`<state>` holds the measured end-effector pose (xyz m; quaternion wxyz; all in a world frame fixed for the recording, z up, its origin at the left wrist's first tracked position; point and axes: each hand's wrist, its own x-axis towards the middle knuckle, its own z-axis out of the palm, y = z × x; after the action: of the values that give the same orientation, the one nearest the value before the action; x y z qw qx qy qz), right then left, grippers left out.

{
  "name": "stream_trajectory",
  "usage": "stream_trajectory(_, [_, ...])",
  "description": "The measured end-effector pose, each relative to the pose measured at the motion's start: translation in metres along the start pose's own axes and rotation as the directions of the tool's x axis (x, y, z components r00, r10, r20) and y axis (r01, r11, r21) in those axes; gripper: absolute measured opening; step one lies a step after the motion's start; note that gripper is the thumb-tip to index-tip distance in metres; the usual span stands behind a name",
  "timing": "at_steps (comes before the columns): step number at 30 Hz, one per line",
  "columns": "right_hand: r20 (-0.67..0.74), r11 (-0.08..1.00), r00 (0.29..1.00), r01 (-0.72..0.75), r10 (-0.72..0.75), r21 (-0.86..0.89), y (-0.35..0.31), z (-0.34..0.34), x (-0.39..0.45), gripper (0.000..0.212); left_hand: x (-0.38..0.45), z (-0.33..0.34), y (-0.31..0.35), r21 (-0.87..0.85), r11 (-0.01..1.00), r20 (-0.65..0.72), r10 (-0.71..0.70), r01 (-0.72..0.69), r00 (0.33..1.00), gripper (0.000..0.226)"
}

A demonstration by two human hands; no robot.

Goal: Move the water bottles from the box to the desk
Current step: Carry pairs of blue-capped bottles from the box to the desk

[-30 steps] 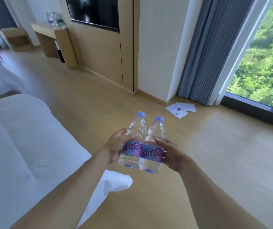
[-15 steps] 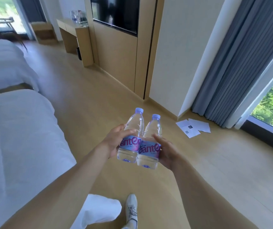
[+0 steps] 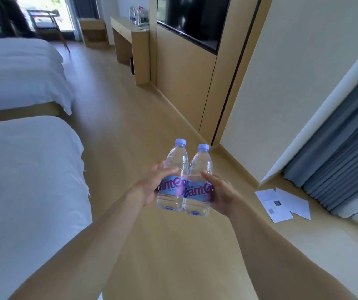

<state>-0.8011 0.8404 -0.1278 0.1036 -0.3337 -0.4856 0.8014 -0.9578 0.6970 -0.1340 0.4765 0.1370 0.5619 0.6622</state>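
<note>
White bedding covers two beds (image 3: 22, 169) along the left of a hotel room as a person carries two water bottles across the wood floor (image 3: 130, 137). At centre, the left hand (image 3: 152, 185) curls its fingers and thumb around the left bottle (image 3: 172, 180) at the label band, while the right hand (image 3: 219, 192) wraps the right bottle (image 3: 198, 187) the same way; each grip is closed on one bottle, and the two bottles are pressed side by side, upright and held out in front of the body above the floor. Both look full and capped, so they are likely to feel fairly heavy for their size, with thin clear walls that give under a squeeze and smooth plastic that could slip. The label band, where the body is straightest, seems the surest place to hold; the tapering shoulders offer less purchase. Farther off, just right of centre against the wall, stands the wooden worktop (image 3: 128, 29), well apart from the hands, with what appear to be more bottles (image 3: 135, 14) on it, though they are too small to be sure. At right, loose papers (image 3: 281, 202) lie on the floor beside grey curtains (image 3: 336, 169). No box is in view.
</note>
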Motion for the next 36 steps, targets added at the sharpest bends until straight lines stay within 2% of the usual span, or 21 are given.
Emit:
stream_trajectory(1, [0.011,1.0,1.0,-0.007,0.007,-0.008,-0.009,0.003,0.015,0.056,0.01,-0.004,0.008,-0.006,1.0,-0.026,0.003,-0.003,1.0,0.061])
stream_trajectory(2, [0.03,1.0,0.999,-0.012,0.012,-0.022,-0.017,0.006,0.028,0.054,0.019,-0.009,0.015,-0.01,1.0,-0.048,0.007,-0.008,0.999,0.06])
stream_trajectory(5, [0.116,0.997,0.992,-0.032,0.04,-0.072,-0.037,0.018,0.068,0.049,0.043,-0.023,0.031,-0.027,0.999,-0.107,0.033,-0.036,0.994,0.011])
stream_trajectory(6, [0.143,0.996,0.988,-0.041,0.052,-0.081,-0.042,0.021,0.08,0.046,0.05,-0.027,0.036,-0.033,0.999,-0.14,0.035,-0.04,0.989,0.006])
stream_trajectory(9, [0.211,0.994,0.974,-0.067,0.085,-0.091,-0.056,0.031,0.121,0.043,0.073,-0.039,0.053,-0.041,0.998,-0.252,0.036,-0.048,0.967,0.036])
stream_trajectory(12, [0.274,0.989,0.955,-0.08,0.111,-0.121,-0.071,0.043,0.167,0.046,0.096,-0.046,0.074,-0.026,0.997,-0.335,0.058,-0.071,0.94,0.047])
stream_trajectory(15, [0.319,0.99,0.942,-0.068,0.103,-0.12,-0.087,0.056,0.217,0.052,0.126,-0.055,0.094,-0.014,0.995,-0.409,0.086,-0.1,0.909,0.048])
stream_trajectory(20, [0.403,0.986,0.906,-0.072,0.127,-0.148,-0.124,0.068,0.31,0.046,0.189,-0.063,0.136,0.002,0.989,-0.51,0.13,-0.149,0.85,0.05])
stream_trajectory(27, [0.478,0.97,0.862,-0.061,0.171,-0.236,-0.188,0.075,0.417,0.065,0.281,-0.072,0.183,-0.04,0.981,-0.615,0.124,-0.187,0.779,0.054])
stream_trajectory(36, [0.462,0.963,0.867,-0.067,0.186,-0.261,-0.236,0.081,0.524,0.07,0.386,-0.094,0.223,-0.074,0.979,-0.628,0.1,-0.188,0.771,0.042])
